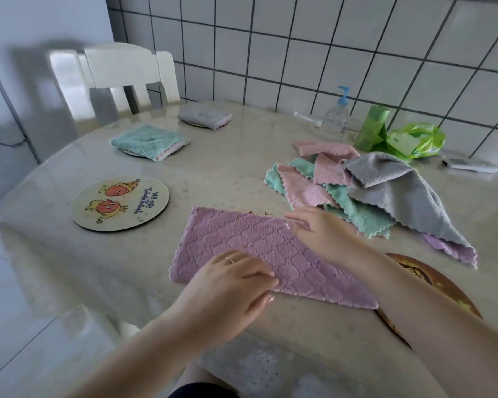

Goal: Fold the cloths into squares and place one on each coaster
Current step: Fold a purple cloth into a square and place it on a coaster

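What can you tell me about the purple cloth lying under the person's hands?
The purple cloth looks like soft, fluffy microfibre with a quilted diamond pattern and a wavy, scalloped edge. It lies flat on the table as a long rectangle, apparently folded in half, set at a slant. The left hand presses on its near edge and the right hand rests on its far edge. Its right end reaches a brown coaster, though the arm hides whether they touch.

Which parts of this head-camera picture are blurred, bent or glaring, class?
Head view: the white chair and left edge are smeared by blur; wall tile lines bow from wide-angle distortion; the table shows soft glare; the purple cloth stays fairly sharp.
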Demonstrator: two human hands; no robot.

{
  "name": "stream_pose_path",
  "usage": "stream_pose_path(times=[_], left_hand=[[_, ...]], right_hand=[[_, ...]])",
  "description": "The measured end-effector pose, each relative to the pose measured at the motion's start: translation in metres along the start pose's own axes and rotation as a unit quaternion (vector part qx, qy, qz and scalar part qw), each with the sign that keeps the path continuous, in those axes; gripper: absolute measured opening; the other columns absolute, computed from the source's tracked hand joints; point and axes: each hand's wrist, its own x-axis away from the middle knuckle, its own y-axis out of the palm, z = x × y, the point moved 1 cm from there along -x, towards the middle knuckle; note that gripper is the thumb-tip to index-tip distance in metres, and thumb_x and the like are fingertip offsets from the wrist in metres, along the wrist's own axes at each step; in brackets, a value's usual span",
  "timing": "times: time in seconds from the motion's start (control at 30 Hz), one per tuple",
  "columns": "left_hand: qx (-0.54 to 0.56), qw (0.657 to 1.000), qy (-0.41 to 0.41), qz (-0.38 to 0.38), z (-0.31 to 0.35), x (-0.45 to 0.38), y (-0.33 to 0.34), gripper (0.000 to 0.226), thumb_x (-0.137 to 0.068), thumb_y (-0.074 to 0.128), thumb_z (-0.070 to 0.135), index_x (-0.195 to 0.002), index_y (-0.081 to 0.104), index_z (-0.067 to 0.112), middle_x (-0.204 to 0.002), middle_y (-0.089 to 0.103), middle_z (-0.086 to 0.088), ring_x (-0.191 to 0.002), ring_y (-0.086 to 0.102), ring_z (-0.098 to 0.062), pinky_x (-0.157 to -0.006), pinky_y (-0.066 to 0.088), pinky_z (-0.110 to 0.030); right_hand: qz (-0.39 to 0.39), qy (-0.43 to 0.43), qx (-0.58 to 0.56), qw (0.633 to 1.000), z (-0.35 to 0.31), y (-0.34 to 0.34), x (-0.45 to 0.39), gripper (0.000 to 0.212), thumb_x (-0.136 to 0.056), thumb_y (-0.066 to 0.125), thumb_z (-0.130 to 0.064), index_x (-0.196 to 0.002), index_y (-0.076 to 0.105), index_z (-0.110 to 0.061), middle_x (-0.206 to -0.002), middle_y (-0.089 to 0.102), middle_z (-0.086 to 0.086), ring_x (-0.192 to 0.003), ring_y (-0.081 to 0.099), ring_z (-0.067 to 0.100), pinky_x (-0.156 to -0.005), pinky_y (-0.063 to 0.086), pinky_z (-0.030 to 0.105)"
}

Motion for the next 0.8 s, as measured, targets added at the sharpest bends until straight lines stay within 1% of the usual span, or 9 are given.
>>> stream_pose_path(times=[0.1, 0.17, 0.27, 0.37, 0.43, 0.5, 0.6, 0.7, 0.8], left_hand=[[0.004, 1.000, -0.018, 0.003, 0.004, -0.001, 0.004, 0.021, -0.083, 0.052, 0.031, -0.090, 0.071, 0.030, -0.092, 0.066, 0.017, -0.084, 0.062, -0.008, -0.069, 0.054, -0.027], [-0.012, 1.000, -0.018, 0.009, 0.005, -0.004, 0.003, 0.017, -0.080, 0.056, 0.029, -0.086, 0.072, 0.029, -0.085, 0.065, 0.016, -0.078, 0.063, -0.009, -0.061, 0.053, -0.026], [-0.028, 0.999, -0.020, 0.008, 0.009, -0.006, 0.003, 0.014, -0.073, 0.072, 0.024, -0.085, 0.072, 0.030, -0.080, 0.064, 0.016, -0.073, 0.062, -0.009, -0.058, 0.052, -0.023], [-0.030, 0.999, -0.026, 0.014, 0.011, -0.006, 0.004, 0.018, -0.070, 0.077, 0.022, -0.086, 0.073, 0.029, -0.076, 0.063, 0.015, -0.070, 0.062, -0.011, -0.056, 0.052, -0.024], [-0.025, 0.999, -0.030, 0.016, 0.010, -0.008, 0.005, 0.020, -0.067, 0.079, 0.019, -0.084, 0.073, 0.028, -0.074, 0.062, 0.014, -0.069, 0.062, -0.012, -0.054, 0.052, -0.026], [-0.033, 0.999, -0.028, 0.014, 0.011, -0.009, 0.006, 0.021, -0.064, 0.081, 0.019, -0.081, 0.073, 0.029, -0.073, 0.061, 0.013, -0.068, 0.061, -0.013, -0.055, 0.051, -0.027], [-0.041, 0.998, -0.029, 0.022, 0.011, -0.009, 0.004, 0.016, -0.067, 0.079, 0.018, -0.078, 0.071, 0.028, -0.076, 0.059, 0.011, -0.071, 0.059, -0.014, -0.057, 0.049, -0.030], [-0.026, 0.997, -0.051, 0.051, 0.010, -0.005, -0.003, 0.008, -0.075, 0.067, 0.021, -0.079, 0.070, 0.027, -0.076, 0.057, 0.010, -0.066, 0.057, -0.013, -0.058, 0.046, -0.023], [0.030, 0.991, -0.120, 0.058, 0.005, 0.004, -0.013, 0.015, -0.082, 0.054, 0.029, -0.087, 0.067, 0.033, -0.079, 0.055, 0.019, -0.058, 0.050, 0.001, -0.054, 0.041, -0.015]], right_hand=[[-0.028, 0.009, -0.003, 1.000, -0.009, 0.004, -0.025, 0.034, -0.094, 0.048, -0.026, -0.126, 0.057, -0.018, -0.129, 0.059, -0.001, -0.117, 0.054, 0.013, -0.093, 0.037, 0.023], [-0.039, 0.011, 0.010, 0.999, -0.009, 0.004, -0.037, 0.032, -0.091, 0.054, -0.027, -0.120, 0.061, -0.017, -0.122, 0.063, 0.000, -0.109, 0.057, 0.012, -0.087, 0.038, 0.020], [-0.054, 0.016, 0.023, 0.998, -0.006, 0.004, -0.049, 0.032, -0.084, 0.066, -0.029, -0.113, 0.065, -0.016, -0.106, 0.066, -0.001, -0.091, 0.056, 0.010, -0.075, 0.037, 0.019], [-0.082, 0.027, 0.023, 0.996, -0.005, 0.003, -0.056, 0.025, -0.082, 0.069, -0.027, -0.103, 0.068, -0.014, -0.087, 0.062, -0.004, -0.082, 0.055, 0.010, -0.066, 0.038, 0.020], [-0.108, 0.019, 0.037, 0.993, -0.006, 0.002, -0.057, 0.018, -0.083, 0.066, -0.026, -0.096, 0.070, -0.014, -0.083, 0.064, -0.003, -0.079, 0.056, 0.012, -0.061, 0.039, 0.022], [-0.114, 0.007, 0.057, 0.992, -0.008, 0.001, -0.056, 0.019, -0.084, 0.063, -0.026, -0.098, 0.069, -0.014, -0.086, 0.062, -0.003, -0.081, 0.055, 0.012, -0.063, 0.038, 0.022], [-0.090, -0.021, 0.042, 0.995, -0.010, -0.002, -0.051, 0.017, -0.086, 0.059, -0.025, -0.100, 0.062, -0.016, -0.091, 0.060, -0.006, -0.084, 0.054, 0.012, -0.067, 0.038, 0.024], [-0.072, -0.046, -0.012, 0.996, -0.009, -0.008, -0.044, 0.005, -0.089, 0.056, -0.025, -0.091, 0.054, -0.020, -0.075, 0.054, -0.011, -0.071, 0.051, 0.008, -0.059, 0.034, 0.020], [-0.058, -0.052, -0.025, 0.997, -0.006, -0.016, -0.041, 0.008, -0.090, 0.056, -0.026, -0.094, 0.054, -0.020, -0.063, 0.052, -0.014, -0.059, 0.045, -0.003, -0.061, 0.034, 0.022]])
